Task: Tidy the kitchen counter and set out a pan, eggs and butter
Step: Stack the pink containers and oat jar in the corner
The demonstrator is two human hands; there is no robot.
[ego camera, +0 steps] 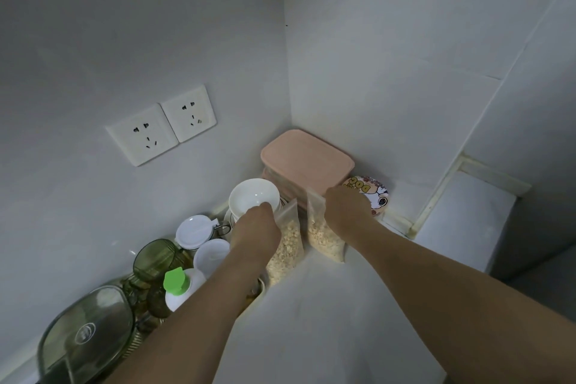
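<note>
Both hands (255, 227) (346, 209) pinching bag (286, 246) and bag (325, 237) tops on worktop (327, 321); better kept upright, set against pink box (307, 159).

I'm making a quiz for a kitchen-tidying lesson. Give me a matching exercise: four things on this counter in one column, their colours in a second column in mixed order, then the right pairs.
Things:
1. Storage box lid
2. Bottle cap
3. Bowl
4. Jar lid

Colours:
A. white
B. bright green
C. dark translucent olive
D. pale pink

Pairs: 1-D, 2-B, 3-A, 4-C
</note>
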